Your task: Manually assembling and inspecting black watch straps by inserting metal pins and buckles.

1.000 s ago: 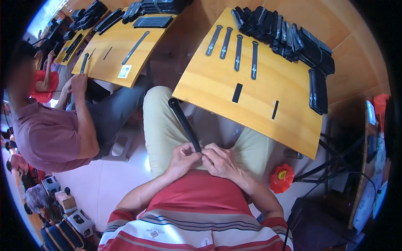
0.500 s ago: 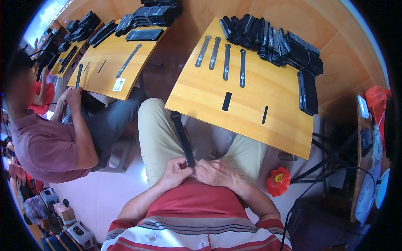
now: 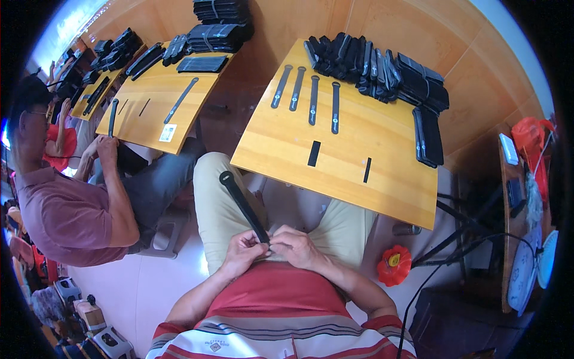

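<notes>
A long black strap (image 3: 246,204) with a ring-shaped end slants up and to the left above my lap. My left hand (image 3: 242,251) is closed on its lower end, thumb and fingers pinching it. My right hand (image 3: 296,246) pinches at the same lower end, its fingertips meeting the strap beside the left fingers; whether they hold something small as well is hidden. On the wooden table (image 3: 263,146) in front lie several grey straps (image 3: 314,100) with ring ends, in a row. Nearer to me are a short black strip (image 3: 314,154) and a narrower black strip (image 3: 367,170).
Bundled black straps (image 3: 421,81) and loose piles line the table's far edge, with more black straps (image 3: 427,136) at its right side. A co-worker (image 3: 72,209) sits at another table on the left. A red flower-shaped object (image 3: 394,265) and a black cable (image 3: 445,257) are at right.
The strap's ring end has swung left and leans more. My right hand has gone from a tighter curl to a fingertip pinch at the strap's lower end. The whole view has shifted slightly.
</notes>
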`<state>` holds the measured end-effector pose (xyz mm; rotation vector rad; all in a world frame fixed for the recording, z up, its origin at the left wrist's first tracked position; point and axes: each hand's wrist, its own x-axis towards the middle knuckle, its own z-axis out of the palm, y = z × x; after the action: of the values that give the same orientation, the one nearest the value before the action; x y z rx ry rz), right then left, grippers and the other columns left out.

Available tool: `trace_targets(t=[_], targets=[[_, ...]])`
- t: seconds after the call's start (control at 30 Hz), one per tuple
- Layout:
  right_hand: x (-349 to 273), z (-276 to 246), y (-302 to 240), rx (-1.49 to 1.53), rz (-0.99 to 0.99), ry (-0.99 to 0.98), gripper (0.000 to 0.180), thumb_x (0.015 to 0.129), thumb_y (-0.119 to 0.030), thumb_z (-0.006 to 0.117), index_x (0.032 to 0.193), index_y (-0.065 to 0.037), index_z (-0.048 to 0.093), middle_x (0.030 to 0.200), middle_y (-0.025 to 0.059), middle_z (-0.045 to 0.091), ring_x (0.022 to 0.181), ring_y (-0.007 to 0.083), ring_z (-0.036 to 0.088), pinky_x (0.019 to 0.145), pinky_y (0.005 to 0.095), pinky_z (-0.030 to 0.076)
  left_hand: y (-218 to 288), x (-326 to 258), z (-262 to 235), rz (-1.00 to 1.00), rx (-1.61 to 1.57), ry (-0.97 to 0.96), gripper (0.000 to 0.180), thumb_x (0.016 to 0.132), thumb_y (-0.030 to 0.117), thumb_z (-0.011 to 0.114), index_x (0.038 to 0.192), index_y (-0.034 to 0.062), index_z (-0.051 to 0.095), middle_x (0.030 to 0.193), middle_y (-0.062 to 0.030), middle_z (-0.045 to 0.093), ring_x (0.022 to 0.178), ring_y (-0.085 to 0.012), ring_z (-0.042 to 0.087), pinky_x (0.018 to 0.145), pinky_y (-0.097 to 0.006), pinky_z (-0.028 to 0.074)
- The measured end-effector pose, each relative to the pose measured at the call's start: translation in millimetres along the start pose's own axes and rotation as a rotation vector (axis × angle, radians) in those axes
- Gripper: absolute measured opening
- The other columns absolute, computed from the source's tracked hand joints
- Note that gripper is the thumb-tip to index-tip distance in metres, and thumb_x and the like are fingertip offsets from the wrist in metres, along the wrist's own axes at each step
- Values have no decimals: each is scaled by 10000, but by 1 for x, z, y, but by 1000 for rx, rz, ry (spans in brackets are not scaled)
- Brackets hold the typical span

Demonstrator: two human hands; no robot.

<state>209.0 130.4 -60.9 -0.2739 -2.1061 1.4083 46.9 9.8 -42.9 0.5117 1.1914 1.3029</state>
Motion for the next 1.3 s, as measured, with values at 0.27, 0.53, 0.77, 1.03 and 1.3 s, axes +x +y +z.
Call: trace_targets(t=[0.27, 0.53, 0.77, 1.03, 1.3], targets=[[-7, 1, -11, -84, -41, 60, 105, 823, 21, 669, 918, 1, 629, 852, 121, 621, 738, 291, 643, 641, 373, 519, -1, -1, 2, 20, 39, -54, 250, 870, -83, 590, 1110, -32, 634, 937, -29, 665, 833, -92, 629, 750, -244, 544], [-6, -6, -31, -715, -360, 155, 135, 747, -19, 672, 879, -30, 646, 824, 90, 602, 736, 258, 656, 817, 420, 585, 11, -8, 15, 95, 77, -58, 230, 863, -79, 607, 1086, -33, 636, 952, -32, 661, 846, -97, 623, 764, -252, 533], [-9, -8, -32, -743, -376, 151, 106, 818, -66, 657, 912, -26, 630, 911, 110, 592, 826, 258, 655, 832, 401, 564, 9, -14, 10, 41, 172, -97, 167, 846, -70, 625, 1002, -22, 664, 921, -23, 677, 816, -86, 614, 729, -248, 510], [4, 1, -31, -124, -138, 109, 199, 797, 0, 722, 979, -6, 643, 920, 135, 638, 751, 294, 655, 619, 366, 528, 20, -17, 12, 101, 311, -111, 116, 904, -14, 604, 1005, -17, 661, 885, -17, 668, 791, -70, 602, 698, -234, 503], [6, -1, -33, -335, -211, 121, 117, 803, -50, 689, 911, -54, 645, 839, 81, 638, 713, 248, 667, 598, 372, 542, 28, -20, 11, 48, 374, -131, 117, 965, 44, 593, 1019, -31, 665, 863, -27, 664, 764, -75, 605, 692, -231, 522]])
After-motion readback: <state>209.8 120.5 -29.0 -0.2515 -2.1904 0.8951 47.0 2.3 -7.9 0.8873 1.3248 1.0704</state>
